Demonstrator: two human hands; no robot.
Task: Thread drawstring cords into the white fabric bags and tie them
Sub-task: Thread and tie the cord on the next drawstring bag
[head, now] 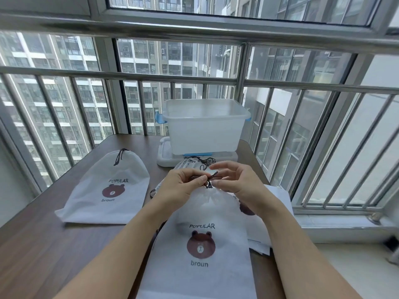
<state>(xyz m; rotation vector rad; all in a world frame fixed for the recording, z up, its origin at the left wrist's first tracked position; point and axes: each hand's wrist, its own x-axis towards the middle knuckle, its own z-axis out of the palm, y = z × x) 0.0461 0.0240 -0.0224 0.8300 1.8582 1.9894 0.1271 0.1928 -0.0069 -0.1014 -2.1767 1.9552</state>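
Note:
A white fabric bag (200, 268) with a brown bear print lies in front of me, its gathered mouth lifted between my hands. My left hand (183, 184) pinches the dark drawstring cord (212, 179) at the bag's mouth. My right hand (235, 180) holds the cord's other side with thumb and fingers, the remaining fingers spread. Another bear bag (108, 190) lies flat to the left, its cord tied at the top. More white bags (269, 223) lie under and right of the one I hold.
A translucent plastic bin (205, 128) stands on its lid (166, 158) at the table's far edge, with loose dark cords (203, 160) in front of it. The brown wooden table (43, 244) ends at a metal window railing (194, 78).

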